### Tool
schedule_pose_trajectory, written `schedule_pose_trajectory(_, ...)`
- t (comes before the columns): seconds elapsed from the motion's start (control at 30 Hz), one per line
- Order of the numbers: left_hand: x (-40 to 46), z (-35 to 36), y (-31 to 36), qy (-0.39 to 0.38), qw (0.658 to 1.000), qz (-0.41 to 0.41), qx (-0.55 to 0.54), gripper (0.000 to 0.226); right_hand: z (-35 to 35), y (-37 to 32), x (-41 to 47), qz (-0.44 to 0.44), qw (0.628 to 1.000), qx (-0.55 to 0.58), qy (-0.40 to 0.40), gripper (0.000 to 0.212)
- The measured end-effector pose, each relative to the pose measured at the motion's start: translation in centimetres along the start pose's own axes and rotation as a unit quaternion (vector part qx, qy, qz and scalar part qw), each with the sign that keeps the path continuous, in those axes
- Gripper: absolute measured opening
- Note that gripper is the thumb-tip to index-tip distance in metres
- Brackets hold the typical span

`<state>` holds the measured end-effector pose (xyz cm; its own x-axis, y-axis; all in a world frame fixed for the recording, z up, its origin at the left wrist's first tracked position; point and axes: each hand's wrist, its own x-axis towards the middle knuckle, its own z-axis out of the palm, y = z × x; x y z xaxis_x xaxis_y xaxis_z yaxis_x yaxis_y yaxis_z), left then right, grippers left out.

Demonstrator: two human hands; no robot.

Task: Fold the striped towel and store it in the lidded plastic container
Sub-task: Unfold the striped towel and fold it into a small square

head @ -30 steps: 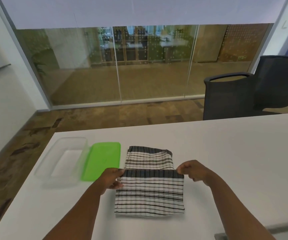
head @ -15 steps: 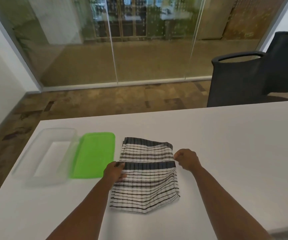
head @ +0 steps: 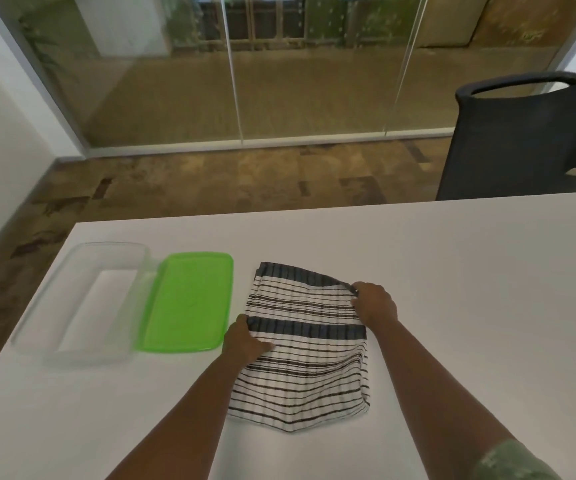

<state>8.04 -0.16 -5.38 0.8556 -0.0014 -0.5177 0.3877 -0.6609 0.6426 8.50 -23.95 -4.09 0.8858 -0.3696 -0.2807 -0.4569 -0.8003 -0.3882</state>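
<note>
The black-and-white striped towel (head: 302, 362) lies partly folded on the white table (head: 470, 306), its near half doubled over with a dark band across the middle. My left hand (head: 245, 339) pinches the left end of that dark band. My right hand (head: 374, 303) grips the towel's far right corner, further from me than my left hand. The clear plastic container (head: 82, 303) sits open to the left, with its green lid (head: 187, 303) lying flat between it and the towel.
A black mesh office chair (head: 522, 133) stands beyond the table's far right edge. A glass wall and carpeted floor lie behind the table. The table's left edge runs just past the container.
My right hand has left the folded band and moved away from me to the towel's far right corner. My left hand keeps its hold. The camera has tilted downward.
</note>
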Motion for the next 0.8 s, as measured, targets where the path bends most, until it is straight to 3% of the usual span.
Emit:
schedule_pose_trajectory(0.13,-0.1,0.0,-0.1,-0.017,0.999,0.018,0.043,0.083,-0.2,1.0,0.2,0.012,0.995,0.094,0.012,0.022)
schedule_pose_trajectory(0.3,-1.0,0.2,-0.2,-0.039,0.991,0.032,0.127,0.092,-1.7,2.1,0.3,0.023,0.978,0.201,-0.053,0.022)
schedule_pose_trajectory(0.53,-2.8,0.2,-0.9,-0.091,0.968,0.032,0.233,0.116,-2.1,2.6,-0.9,0.026,0.994,0.059,-0.083,0.019)
schedule_pose_trajectory(0.67,-3.2,0.0,-0.7,-0.091,0.963,0.032,0.25,0.115,-3.3,2.6,-1.1,0.059,0.968,0.225,-0.093,0.021)
schedule_pose_trajectory(0.8,-3.4,0.0,-0.6,-0.09,0.962,0.033,0.256,0.114,-4.7,2.3,-1.4,0.043,0.946,0.291,-0.132,0.034)
